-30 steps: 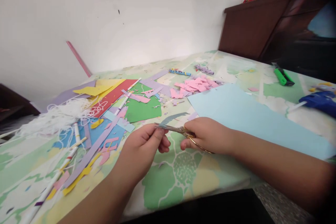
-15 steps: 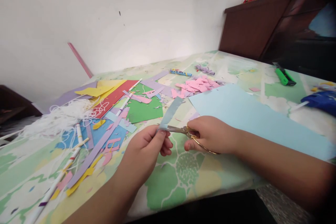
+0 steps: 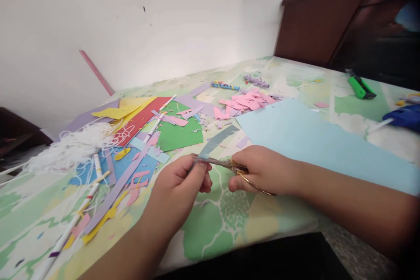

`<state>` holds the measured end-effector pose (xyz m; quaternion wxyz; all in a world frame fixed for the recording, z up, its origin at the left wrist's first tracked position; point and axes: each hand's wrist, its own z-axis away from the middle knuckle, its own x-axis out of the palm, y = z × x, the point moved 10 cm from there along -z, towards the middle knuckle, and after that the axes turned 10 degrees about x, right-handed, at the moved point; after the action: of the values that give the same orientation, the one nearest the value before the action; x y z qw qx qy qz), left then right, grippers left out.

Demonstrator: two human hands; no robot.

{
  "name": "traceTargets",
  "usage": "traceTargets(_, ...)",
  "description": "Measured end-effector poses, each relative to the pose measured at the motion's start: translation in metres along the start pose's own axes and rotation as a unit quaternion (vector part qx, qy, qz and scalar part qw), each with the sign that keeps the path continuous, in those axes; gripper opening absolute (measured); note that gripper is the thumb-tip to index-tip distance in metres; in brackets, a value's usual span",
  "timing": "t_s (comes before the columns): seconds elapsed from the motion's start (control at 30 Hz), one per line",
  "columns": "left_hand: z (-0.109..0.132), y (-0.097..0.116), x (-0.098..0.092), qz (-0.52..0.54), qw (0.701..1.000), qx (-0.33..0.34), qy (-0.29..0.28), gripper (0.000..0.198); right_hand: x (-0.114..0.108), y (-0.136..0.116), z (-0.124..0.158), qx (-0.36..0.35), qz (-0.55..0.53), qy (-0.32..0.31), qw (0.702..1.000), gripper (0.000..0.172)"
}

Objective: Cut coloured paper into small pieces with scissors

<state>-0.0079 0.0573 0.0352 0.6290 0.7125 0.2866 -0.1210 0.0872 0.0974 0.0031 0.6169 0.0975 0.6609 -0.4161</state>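
My left hand pinches the near end of a narrow light-blue paper strip between thumb and fingers. The strip slants up and away from me, with small cuts along one edge. My right hand grips a pair of scissors with gold-coloured handles. Their blades reach left across the strip, just above my left thumb. A large light-blue paper sheet lies under and beyond my right hand. Pink paper pieces are heaped past the strip.
On the left lie tangled white string, a green sheet, a red sheet and a long white stick. A green box cutter and a blue glue gun rest at the right. Brown furniture stands behind.
The scissor blades have moved left and now lie across the strip above my left thumb. The strip's far end has swung right and bends more. The view has shifted slightly.
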Motion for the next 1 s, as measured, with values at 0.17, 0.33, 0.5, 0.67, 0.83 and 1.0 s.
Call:
traceTargets(0.17, 0.0, 0.0, 0.002, -0.005, 1.0, 0.005, -0.004, 0.029, 0.0, -0.002, 0.001, -0.006, -0.003, -0.006, 1.0, 0.049)
traceTargets(0.33, 0.001, -0.003, 0.002, -0.006, 1.0, -0.003, -0.01, 0.028, 0.002, -0.003, 0.0, -0.013, -0.001, -0.02, 1.0, 0.051)
traceTargets(0.5, 0.002, -0.003, 0.002, -0.002, 1.0, -0.01, -0.009, 0.028, 0.004, -0.002, -0.001, -0.006, -0.006, -0.03, 1.0, 0.05)
traceTargets(0.67, 0.002, -0.007, 0.004, 0.03, 0.999, -0.027, 0.002, 0.025, -0.001, -0.001, -0.002, 0.004, -0.007, 0.001, 1.0, 0.048)
traceTargets(0.83, -0.001, -0.009, 0.007, 0.064, 0.997, -0.033, -0.02, 0.019, 0.0, 0.003, -0.005, 0.031, 0.01, 0.004, 0.999, 0.053)
traceTargets(1.0, -0.001, -0.012, 0.014, 0.091, 0.992, -0.046, -0.071, 0.017, -0.004, 0.009, -0.003, 0.054, 0.01, 0.018, 0.998, 0.051)
